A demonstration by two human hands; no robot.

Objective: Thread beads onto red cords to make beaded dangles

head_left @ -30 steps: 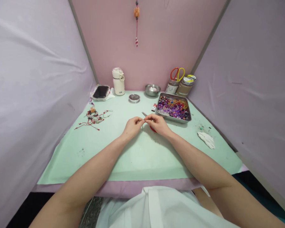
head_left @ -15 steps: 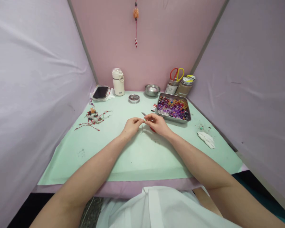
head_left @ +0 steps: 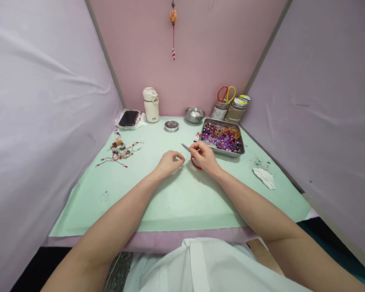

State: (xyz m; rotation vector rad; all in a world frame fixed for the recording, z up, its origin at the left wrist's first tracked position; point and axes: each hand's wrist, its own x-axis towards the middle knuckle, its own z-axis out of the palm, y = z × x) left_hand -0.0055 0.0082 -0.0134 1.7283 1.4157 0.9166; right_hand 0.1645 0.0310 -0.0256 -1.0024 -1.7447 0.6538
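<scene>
My left hand (head_left: pixel 169 163) is closed in a pinch on a thin, pale thread (head_left: pixel 187 155). A loose end of it trails below the fingertips. My right hand (head_left: pixel 204 156), a little to the right, has thumb and forefinger pinched at the thread's upper end. Beneath the right hand is a pair of red-handled scissors (head_left: pixel 196 164), blades pointing to the upper left; the hand hides their middle. Any small bead at the fingertips is too small to make out.
A metal tray (head_left: pixel 222 152) of beads stands beyond my right hand. Beaded red cords (head_left: pixel 120 151) lie at left, near a phone (head_left: pixel 129 118). Along the back are a bottle (head_left: pixel 151 106), a small dish (head_left: pixel 171 126), a metal bowl (head_left: pixel 195 116) and jars (head_left: pixel 235 113). A crumpled tissue (head_left: pixel 264 178) lies right.
My hands have drawn apart, the right one moving slightly right and up. The thread between them and more of the red scissor handle now show. The scissor tips have stayed in place.
</scene>
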